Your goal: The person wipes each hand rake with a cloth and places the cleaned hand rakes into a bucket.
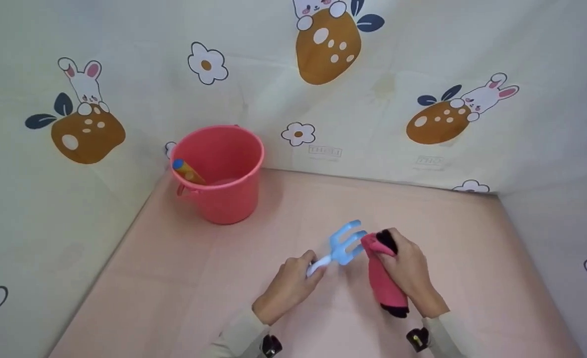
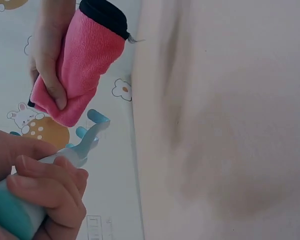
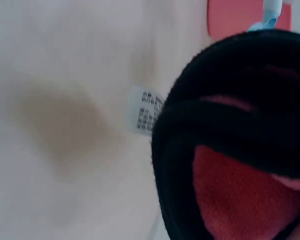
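My left hand [image 1: 287, 283] grips the pale handle of a small blue hand fork [image 1: 341, 252], its tines pointing up and to the right. In my right hand [image 1: 413, 266] is a folded pink cloth [image 1: 386, 286] with black edging, the thumb lying across its upper end. In the head view the tines come right up to the cloth's top corner. The left wrist view shows the fork's bent tines [image 2: 94, 131] just below the cloth [image 2: 90, 52]. Up close in the right wrist view, the black trim [image 3: 175, 165] curls round in folds, and a printed white label [image 3: 146, 111] sticks out.
A red bucket [image 1: 229, 201] stands at the back left, with a yellow, blue-tipped object [image 1: 189, 172] leaning inside it. The pinkish table surface [image 1: 184, 293] is bounded by fabric walls [image 1: 253, 99] printed with rabbits and flowers.
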Demonstrator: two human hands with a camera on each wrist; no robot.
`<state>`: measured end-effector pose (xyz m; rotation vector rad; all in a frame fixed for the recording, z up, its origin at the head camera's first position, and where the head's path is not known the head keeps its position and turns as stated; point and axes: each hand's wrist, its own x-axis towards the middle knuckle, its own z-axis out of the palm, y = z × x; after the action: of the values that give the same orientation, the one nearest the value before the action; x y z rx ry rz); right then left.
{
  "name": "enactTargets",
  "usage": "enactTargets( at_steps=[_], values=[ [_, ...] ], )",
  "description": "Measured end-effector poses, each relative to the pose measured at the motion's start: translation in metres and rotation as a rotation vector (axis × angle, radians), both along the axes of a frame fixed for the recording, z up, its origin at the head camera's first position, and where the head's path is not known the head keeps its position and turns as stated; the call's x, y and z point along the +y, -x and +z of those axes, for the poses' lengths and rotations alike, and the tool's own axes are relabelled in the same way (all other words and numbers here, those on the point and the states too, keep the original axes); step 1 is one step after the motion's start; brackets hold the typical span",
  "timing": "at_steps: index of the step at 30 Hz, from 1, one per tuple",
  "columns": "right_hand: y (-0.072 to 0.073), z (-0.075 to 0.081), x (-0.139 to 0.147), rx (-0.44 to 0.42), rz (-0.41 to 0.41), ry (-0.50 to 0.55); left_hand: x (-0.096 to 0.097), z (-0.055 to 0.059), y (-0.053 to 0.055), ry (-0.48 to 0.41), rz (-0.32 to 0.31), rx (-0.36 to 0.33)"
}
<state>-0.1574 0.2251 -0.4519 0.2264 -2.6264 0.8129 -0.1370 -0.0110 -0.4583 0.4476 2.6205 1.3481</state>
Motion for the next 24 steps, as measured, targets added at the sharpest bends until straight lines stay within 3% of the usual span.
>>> enactTargets(
  at_steps=[4,8,19,24],
  values=[
    [-0.009,0.005,-0.012,-0.054,0.081,0.039,0.001,0.001,0.0,-0.048,0.007,-0.005],
    [-0.016,0.011,-0.025,-0.056,0.124,0.024,0.004,0.003,-0.001,-0.057,0.007,0.037],
    [-0.019,0.012,-0.036,0.046,0.138,-0.074,0.008,-0.001,-0.005,-0.101,-0.049,0.163],
    [-0.019,0.009,-0.038,0.118,0.13,-0.126,0.009,-0.002,-0.007,-0.093,-0.064,0.155]
  ],
)
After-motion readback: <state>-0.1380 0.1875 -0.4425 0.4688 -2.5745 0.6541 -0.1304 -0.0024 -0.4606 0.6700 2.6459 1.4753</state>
